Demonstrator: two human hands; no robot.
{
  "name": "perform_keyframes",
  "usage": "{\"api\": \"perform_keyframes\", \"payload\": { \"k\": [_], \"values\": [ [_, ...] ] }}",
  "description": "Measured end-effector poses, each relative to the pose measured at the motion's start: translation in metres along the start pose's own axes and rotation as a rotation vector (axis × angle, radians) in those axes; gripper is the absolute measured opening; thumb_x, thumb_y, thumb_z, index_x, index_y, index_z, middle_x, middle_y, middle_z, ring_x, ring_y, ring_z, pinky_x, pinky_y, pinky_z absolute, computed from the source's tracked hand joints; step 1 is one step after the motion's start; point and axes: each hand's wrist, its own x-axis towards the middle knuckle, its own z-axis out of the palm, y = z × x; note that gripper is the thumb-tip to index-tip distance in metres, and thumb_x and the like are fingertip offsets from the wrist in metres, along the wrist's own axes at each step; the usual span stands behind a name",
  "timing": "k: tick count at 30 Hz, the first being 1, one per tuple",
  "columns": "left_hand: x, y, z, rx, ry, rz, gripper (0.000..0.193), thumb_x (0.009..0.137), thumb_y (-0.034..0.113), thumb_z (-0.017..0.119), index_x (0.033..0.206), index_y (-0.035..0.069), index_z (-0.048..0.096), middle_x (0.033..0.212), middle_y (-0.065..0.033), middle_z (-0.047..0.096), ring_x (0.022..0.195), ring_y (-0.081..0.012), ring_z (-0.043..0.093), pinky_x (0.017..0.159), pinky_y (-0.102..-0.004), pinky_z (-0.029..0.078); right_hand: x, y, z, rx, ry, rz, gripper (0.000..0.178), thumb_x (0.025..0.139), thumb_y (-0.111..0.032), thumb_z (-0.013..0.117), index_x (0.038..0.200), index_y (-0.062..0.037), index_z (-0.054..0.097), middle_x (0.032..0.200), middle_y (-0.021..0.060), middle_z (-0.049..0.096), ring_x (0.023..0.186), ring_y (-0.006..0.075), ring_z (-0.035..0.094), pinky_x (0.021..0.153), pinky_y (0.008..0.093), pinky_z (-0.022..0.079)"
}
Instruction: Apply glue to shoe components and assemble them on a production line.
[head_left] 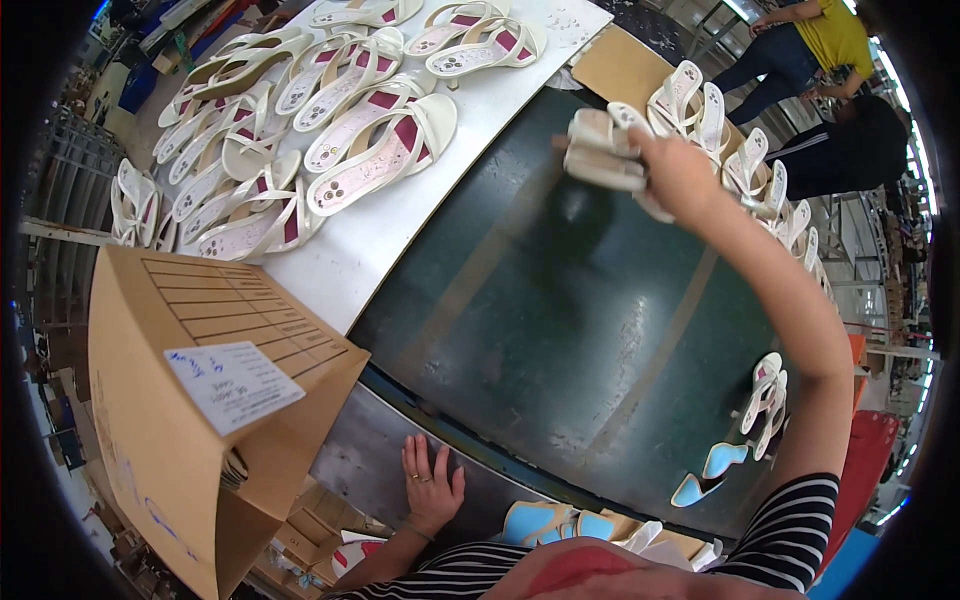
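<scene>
Stretched far out over the dark green belt (540, 320), my right hand (680, 175) is closed round a pair of pale sandals (605, 165), slightly blurred. Close to it, white sandals (675, 100) stand along the belt's far right edge. My left hand (430, 485) lies flat with fingers spread on the grey metal edge (370, 440) in front of me, holding nothing. Left of that hand is an open cardboard box (150, 370) with a white label.
Many white sandals (385, 155) cover the white table (350, 260) at the far left. Blue insole pieces (715, 465) and another sandal pair (765, 405) lie at the right. Sandals with blue insoles (560, 520) are near my body. Two people (800, 60) are at the far right.
</scene>
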Motion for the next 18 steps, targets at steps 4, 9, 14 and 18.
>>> {"api": "perform_keyframes", "payload": {
  "k": [4, 9, 14, 18],
  "values": [
    [-0.002, 0.001, -0.002, -0.002, 0.011, 0.002, 0.051, 0.090, 0.025, 0.058, 0.133, 0.002, 0.041, 0.145, -0.0299, 0.028, 0.135, -0.0506, 0.026, 0.109, -0.0613, 0.025, -0.078, -0.029, 0.026, -0.056, -0.073, -0.175, 0.037, 0.079, -0.005, 0.057, 0.114, -0.0146, 0.050, 0.092, 0.0110, 0.065, 0.074, 0.0271, 0.067, 0.056, 0.0404, 0.052],
    [-0.004, 0.000, -0.001, 0.003, 0.009, 0.016, 0.051, 0.090, 0.025, 0.057, 0.133, 0.001, 0.041, 0.146, -0.0298, 0.027, 0.135, -0.0505, 0.025, 0.109, -0.0615, 0.024, -0.134, -0.006, 0.073, -0.018, -0.191, -0.311, 0.043, 0.079, -0.004, 0.057, 0.119, -0.0142, 0.049, 0.108, 0.0124, 0.060, 0.074, 0.0262, 0.066, 0.061, 0.0361, 0.053],
    [-0.005, 0.000, -0.002, 0.024, -0.031, 0.033, 0.052, 0.090, 0.025, 0.057, 0.133, 0.000, 0.041, 0.147, -0.0289, 0.025, 0.136, -0.0500, 0.023, 0.109, -0.0615, 0.023, -0.167, -0.004, 0.051, 0.067, -0.022, -0.241, 0.070, 0.071, 0.000, 0.062, 0.137, -0.0149, 0.045, 0.115, 0.0133, 0.058, 0.077, 0.0261, 0.066, 0.063, 0.0355, 0.053],
    [-0.005, 0.005, -0.005, 0.003, -0.008, 0.004, 0.049, 0.091, 0.023, 0.056, 0.132, -0.001, 0.043, 0.146, -0.0277, 0.027, 0.136, -0.0493, 0.023, 0.110, -0.0602, 0.022, -0.200, -0.011, 0.020, 0.270, -0.125, -0.122, 0.045, 0.070, 0.000, 0.063, 0.115, -0.0057, 0.056, 0.110, 0.0088, 0.058, 0.078, 0.0283, 0.066, 0.061, 0.0378, 0.053]
  ]
}}
